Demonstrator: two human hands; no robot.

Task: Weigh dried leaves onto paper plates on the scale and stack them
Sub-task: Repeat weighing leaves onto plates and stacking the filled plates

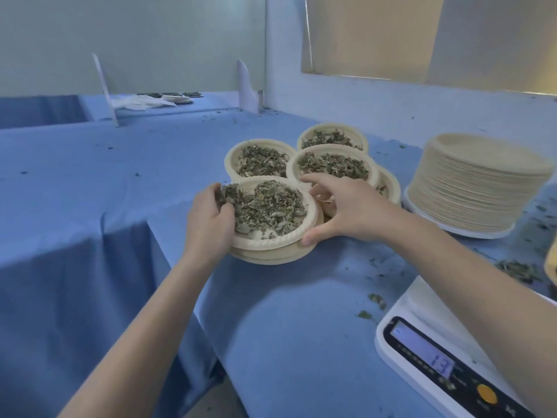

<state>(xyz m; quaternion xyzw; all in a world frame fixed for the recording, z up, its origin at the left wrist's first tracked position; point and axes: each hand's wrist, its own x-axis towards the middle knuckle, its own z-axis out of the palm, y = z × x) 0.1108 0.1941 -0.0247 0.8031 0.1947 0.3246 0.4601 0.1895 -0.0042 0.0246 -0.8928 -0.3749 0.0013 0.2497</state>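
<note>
A paper plate point(271, 241) heaped with dried leaves point(265, 206) sits on top of a short stack of plates near the table's middle. My left hand point(209, 224) grips its left rim, fingers curled into the leaves. My right hand point(346, 209) holds the right rim, thumb under the edge. Three more filled plates stand just behind: back left plate point(232, 159), middle plate point(292, 170) and far plate point(331, 126). A white scale point(422, 351) with a lit display lies at the lower right, its platform mostly hidden by my right arm.
A tall stack of empty paper plates point(479, 188) stands at the right on a white base. Loose leaf bits point(518, 270) litter the blue cloth point(90, 191). The table edge drops off at the left. More plates point(177, 99) lie on a far table.
</note>
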